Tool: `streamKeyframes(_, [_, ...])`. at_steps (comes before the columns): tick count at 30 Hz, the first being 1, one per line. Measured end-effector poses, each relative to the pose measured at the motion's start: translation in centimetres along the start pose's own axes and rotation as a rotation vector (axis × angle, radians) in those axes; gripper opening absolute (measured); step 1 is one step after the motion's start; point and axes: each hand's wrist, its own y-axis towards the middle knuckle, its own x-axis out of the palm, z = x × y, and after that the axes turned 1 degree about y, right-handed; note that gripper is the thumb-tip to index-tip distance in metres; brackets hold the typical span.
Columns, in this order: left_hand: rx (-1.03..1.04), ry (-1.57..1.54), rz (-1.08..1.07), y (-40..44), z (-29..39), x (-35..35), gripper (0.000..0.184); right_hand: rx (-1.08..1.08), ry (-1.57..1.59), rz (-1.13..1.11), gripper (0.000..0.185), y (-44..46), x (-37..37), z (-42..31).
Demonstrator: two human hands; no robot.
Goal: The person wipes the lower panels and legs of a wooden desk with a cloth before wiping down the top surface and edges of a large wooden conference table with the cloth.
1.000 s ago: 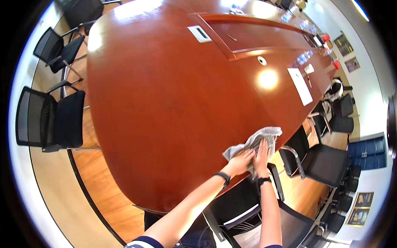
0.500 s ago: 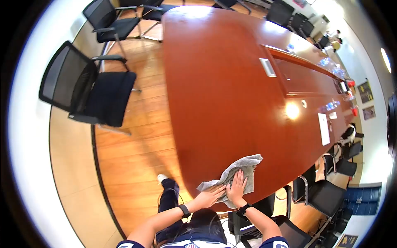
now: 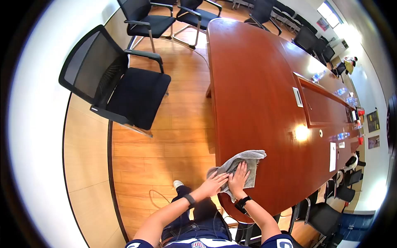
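Observation:
A crumpled grey cloth [image 3: 253,157] lies on the reddish-brown table [image 3: 252,103] at its near left corner. My left hand [image 3: 213,184] rests on the cloth's left part, at the table's edge, fingers stretched toward the right. Beside it, my right hand [image 3: 239,180] presses flat on the cloth with fingers extended forward. The two hands touch or nearly touch at the fingertips of the left one. Part of the cloth is hidden under both palms.
A black mesh chair [image 3: 136,95] stands left of the table, with more chairs behind. Several black chairs [image 3: 324,215] line the right side. Plastic bottles [image 3: 343,135] and a white sheet [image 3: 332,157] lie farther along the table. People sit at the far right.
The view has swung left, so the table appears farther right. Both hands and the cloth have shifted toward the table's left edge, and the cloth's left end looks more bunched.

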Motion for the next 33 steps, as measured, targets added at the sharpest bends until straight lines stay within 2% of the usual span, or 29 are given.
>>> streamKeyframes(4, [-0.101,0.030,-0.002,2.8,-3.3,-2.4,0.064,0.103,-0.002,0.030,0.068,4.3,0.7,-2.5])
streamKeyframes(7, [-0.174,0.028,-0.166,4.9,-5.5,-3.3,0.068,0.191,-0.019,0.073,0.068,6.4,1.4,-3.7])
streamKeyframes(10, [-0.053,-0.017,-0.138,5.4,-7.8,-4.5,0.070,0.281,-0.018,0.105,0.067,7.4,1.4,-5.3])
streamKeyframes(11, [-0.073,-0.006,-0.201,6.0,-7.8,-6.4,0.071,0.314,0.036,0.123,0.066,8.3,1.1,-6.1])
streamKeyframes(15, [-0.038,-0.008,-0.129,7.9,-11.7,-7.5,0.068,0.399,0.076,0.123,0.066,11.8,0.7,-7.5])
streamKeyframes(22, [0.147,0.021,-0.185,13.4,-22.4,-14.6,0.072,0.297,0.128,0.244,0.063,24.1,1.9,-11.0])
streamKeyframes(25, [0.182,0.140,-0.266,15.8,-26.3,-18.1,0.074,0.360,0.150,0.248,0.062,28.5,1.2,-14.0])
streamKeyframes(26, [0.211,0.093,-0.288,17.2,-27.3,-20.2,0.074,0.375,0.105,0.253,0.062,30.3,1.3,-14.5])
streamKeyframes(29, [0.215,0.147,-0.313,20.6,-31.9,-23.6,0.073,0.390,0.099,0.268,0.063,36.4,2.3,-16.1])
streamKeyframes(33, [0.064,0.170,-0.245,26.0,-36.9,-28.9,0.073,0.412,0.169,0.277,0.062,47.0,2.6,-18.8])
